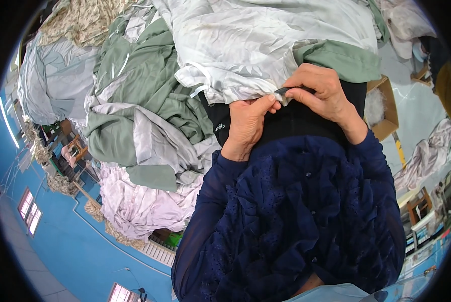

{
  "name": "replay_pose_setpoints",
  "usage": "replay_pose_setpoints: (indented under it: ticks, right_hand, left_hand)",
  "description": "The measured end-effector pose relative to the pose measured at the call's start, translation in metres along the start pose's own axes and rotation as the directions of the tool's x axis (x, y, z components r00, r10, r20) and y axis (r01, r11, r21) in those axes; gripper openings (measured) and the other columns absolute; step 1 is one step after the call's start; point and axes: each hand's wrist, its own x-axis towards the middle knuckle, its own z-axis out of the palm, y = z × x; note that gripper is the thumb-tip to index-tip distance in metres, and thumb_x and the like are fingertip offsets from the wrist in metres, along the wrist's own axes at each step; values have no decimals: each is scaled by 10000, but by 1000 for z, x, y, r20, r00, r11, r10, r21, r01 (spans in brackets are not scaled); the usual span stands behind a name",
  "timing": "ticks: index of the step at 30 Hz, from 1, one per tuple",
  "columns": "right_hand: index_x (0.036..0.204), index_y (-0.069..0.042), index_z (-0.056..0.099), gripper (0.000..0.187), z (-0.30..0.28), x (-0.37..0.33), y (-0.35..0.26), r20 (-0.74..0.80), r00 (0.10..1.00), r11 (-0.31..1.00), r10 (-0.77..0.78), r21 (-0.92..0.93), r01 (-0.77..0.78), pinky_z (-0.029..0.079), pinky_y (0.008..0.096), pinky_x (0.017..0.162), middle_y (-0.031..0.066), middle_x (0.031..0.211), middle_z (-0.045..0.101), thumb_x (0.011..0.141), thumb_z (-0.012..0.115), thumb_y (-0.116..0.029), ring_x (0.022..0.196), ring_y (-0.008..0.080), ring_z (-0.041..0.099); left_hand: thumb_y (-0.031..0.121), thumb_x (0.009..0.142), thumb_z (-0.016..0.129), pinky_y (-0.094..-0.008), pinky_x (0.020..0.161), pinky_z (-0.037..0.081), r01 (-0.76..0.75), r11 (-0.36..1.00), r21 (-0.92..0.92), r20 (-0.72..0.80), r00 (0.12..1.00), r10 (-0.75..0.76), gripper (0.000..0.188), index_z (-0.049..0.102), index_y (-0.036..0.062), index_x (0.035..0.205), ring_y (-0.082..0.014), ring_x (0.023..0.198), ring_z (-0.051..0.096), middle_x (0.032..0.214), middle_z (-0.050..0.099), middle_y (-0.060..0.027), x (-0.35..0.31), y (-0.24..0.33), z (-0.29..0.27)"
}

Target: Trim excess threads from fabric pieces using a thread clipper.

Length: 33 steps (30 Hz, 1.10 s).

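A broad sheet of white fabric [245,38] lies in front of me and hangs over my lap. My left hand [248,123] is closed, with the fabric's near edge pinched between thumb and fingers. Close beside it, my right hand [323,93] grips a small dark tool [284,91] that looks like thread snips; most of it is hidden by the fingers. The tool's tip meets the pinched edge next to my left thumb. A sage-green piece of fabric [343,60] lies just beyond my right hand, against the white sheet.
Heaped green and grey fabric [155,90] lies to my left, with pale pink fabric [145,206] nearer me. Pale blue fabric [57,80] sits at the far left. An open cardboard box [389,113] with whitish material inside stands on the floor at right, near a loose grey cloth [429,151].
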Motion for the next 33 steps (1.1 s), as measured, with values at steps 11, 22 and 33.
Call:
replay_pose_setpoints:
  ticks: [11,22,33]
  right_hand:
    - [937,4,674,146,-5,-23,10,-129,964,965,233,151,-214,399,243,574,46,782,596,800,707,-36,641,116,529]
    - [940,15,671,182,1,-25,9,-75,990,984,117,142,-106,416,264,577,71,787,608,765,717,-8,658,166,559]
    - [942,6,676,183,3,-23,6,-69,992,991,102,90,-95,421,263,561,70,787,611,766,719,-19,654,164,573]
  left_hand:
    - [7,877,628,-249,593,499,27,1000,10,-4,1000,-27,136,631,-44,1003,-186,706,652,863,682,-120,-2,2,1]
    - [79,909,627,-253,521,501,88,995,-50,37,996,-86,154,625,-36,1011,-232,744,695,855,681,-125,2,-5,-13]
    - [106,919,618,-254,509,494,117,987,-111,64,992,-110,157,622,-28,1002,-209,707,688,852,689,-137,3,-4,-10]
